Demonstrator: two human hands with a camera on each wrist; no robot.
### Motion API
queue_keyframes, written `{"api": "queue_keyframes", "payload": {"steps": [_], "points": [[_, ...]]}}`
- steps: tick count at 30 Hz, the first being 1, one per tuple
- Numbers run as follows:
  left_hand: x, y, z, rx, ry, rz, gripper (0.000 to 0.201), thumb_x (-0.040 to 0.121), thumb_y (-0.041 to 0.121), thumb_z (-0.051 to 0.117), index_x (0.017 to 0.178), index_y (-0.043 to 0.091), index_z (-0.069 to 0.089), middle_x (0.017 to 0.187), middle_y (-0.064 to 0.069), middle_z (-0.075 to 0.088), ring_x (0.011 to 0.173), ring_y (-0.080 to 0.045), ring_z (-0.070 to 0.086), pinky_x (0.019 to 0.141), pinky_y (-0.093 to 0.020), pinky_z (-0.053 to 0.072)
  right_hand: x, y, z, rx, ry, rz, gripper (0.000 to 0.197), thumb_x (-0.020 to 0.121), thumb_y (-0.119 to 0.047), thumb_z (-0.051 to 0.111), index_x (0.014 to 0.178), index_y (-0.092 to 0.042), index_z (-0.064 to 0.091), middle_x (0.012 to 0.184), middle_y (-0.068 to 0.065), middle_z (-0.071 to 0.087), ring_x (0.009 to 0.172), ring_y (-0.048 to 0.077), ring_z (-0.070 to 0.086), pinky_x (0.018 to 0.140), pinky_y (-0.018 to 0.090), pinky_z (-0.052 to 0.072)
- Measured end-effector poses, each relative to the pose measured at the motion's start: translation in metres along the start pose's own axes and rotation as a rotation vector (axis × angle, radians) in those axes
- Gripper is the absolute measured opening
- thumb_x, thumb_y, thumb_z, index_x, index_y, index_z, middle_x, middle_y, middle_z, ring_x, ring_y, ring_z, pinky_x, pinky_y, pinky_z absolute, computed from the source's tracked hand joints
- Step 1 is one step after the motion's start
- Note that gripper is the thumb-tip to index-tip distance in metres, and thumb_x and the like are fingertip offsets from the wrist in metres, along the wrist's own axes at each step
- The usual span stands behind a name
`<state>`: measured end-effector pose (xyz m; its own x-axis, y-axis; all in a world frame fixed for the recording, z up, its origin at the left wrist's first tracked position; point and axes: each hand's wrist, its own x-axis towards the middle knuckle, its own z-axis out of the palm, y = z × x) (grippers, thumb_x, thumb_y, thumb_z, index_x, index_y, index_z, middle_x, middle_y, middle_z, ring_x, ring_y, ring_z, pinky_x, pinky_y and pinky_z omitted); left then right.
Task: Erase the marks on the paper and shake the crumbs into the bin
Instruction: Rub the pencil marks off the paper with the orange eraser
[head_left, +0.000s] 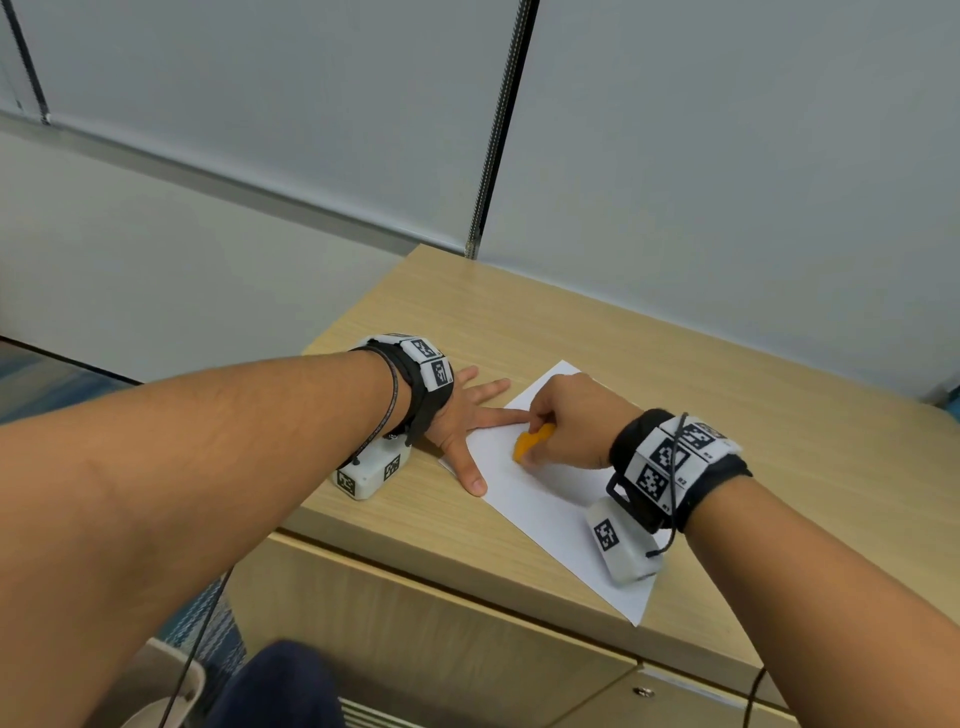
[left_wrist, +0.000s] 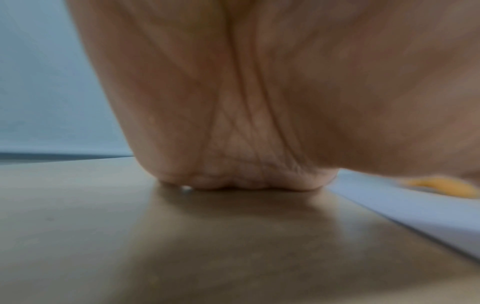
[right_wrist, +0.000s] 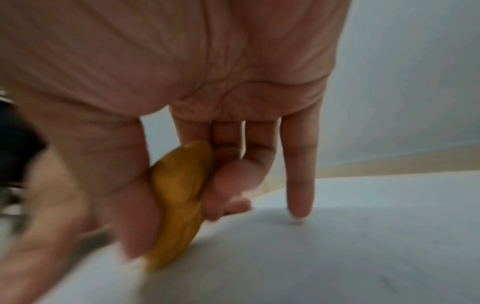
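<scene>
A white sheet of paper (head_left: 550, 499) lies on the wooden cabinet top (head_left: 597, 332). My left hand (head_left: 470, 415) lies flat with spread fingers, thumb and a finger pressing the paper's left edge. My right hand (head_left: 563, 421) pinches an orange eraser (head_left: 531, 440) between thumb and fingers, its lower end on the paper. In the right wrist view the eraser (right_wrist: 179, 203) stands on the paper (right_wrist: 337, 246), little finger (right_wrist: 298, 185) touching the sheet. The left wrist view shows my palm (left_wrist: 259, 102) on the wood, the paper (left_wrist: 415, 209) and eraser (left_wrist: 441, 186) at right. No marks or crumbs are discernible.
A pale bin rim (head_left: 171, 680) shows at the lower left on the floor, below the cabinet's front edge. A grey wall (head_left: 727, 156) stands behind the cabinet. A drawer lock (head_left: 644, 691) sits in the cabinet front. A cable hangs from my left wrist.
</scene>
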<state>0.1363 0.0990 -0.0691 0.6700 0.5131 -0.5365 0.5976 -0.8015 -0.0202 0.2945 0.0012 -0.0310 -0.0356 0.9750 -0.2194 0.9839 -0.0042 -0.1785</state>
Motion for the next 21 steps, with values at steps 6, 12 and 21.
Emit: {"api": "queue_keyframes", "payload": {"steps": [6, 12, 21], "points": [[0.000, 0.000, 0.000, -0.018, 0.001, 0.001, 0.120, 0.065, 0.079, 0.067, 0.143, 0.058, -0.022, 0.156, 0.008, -0.038, 0.143, -0.036, -0.032, 0.111, -0.066, -0.011, -0.002, 0.004, 0.002, 0.037, 0.025, 0.026, 0.026, 0.074, -0.044, 0.083, 0.083, -0.023, 0.073, 0.081, -0.005, 0.067, 0.073, 0.013, 0.061, 0.066, 0.027, 0.049], [-0.002, 0.002, 0.000, -0.024, 0.013, 0.002, 0.119, 0.067, 0.076, 0.069, 0.146, 0.057, -0.019, 0.158, 0.007, -0.036, 0.144, -0.036, -0.031, 0.111, -0.066, -0.011, -0.006, 0.017, 0.005, 0.103, 0.077, 0.056, 0.024, 0.078, -0.039, 0.082, 0.082, -0.017, 0.073, 0.076, -0.006, 0.063, 0.072, 0.014, 0.059, 0.061, 0.024, 0.045], [-0.006, 0.009, -0.005, -0.056, 0.003, -0.004, 0.120, 0.064, 0.077, 0.070, 0.148, 0.056, -0.014, 0.159, 0.008, -0.033, 0.145, -0.035, -0.030, 0.112, -0.064, -0.009, -0.027, 0.049, 0.015, 0.135, 0.100, 0.195, 0.026, 0.076, -0.044, 0.080, 0.074, -0.025, 0.062, 0.085, -0.006, 0.059, 0.075, 0.014, 0.057, 0.065, 0.028, 0.046]]}}
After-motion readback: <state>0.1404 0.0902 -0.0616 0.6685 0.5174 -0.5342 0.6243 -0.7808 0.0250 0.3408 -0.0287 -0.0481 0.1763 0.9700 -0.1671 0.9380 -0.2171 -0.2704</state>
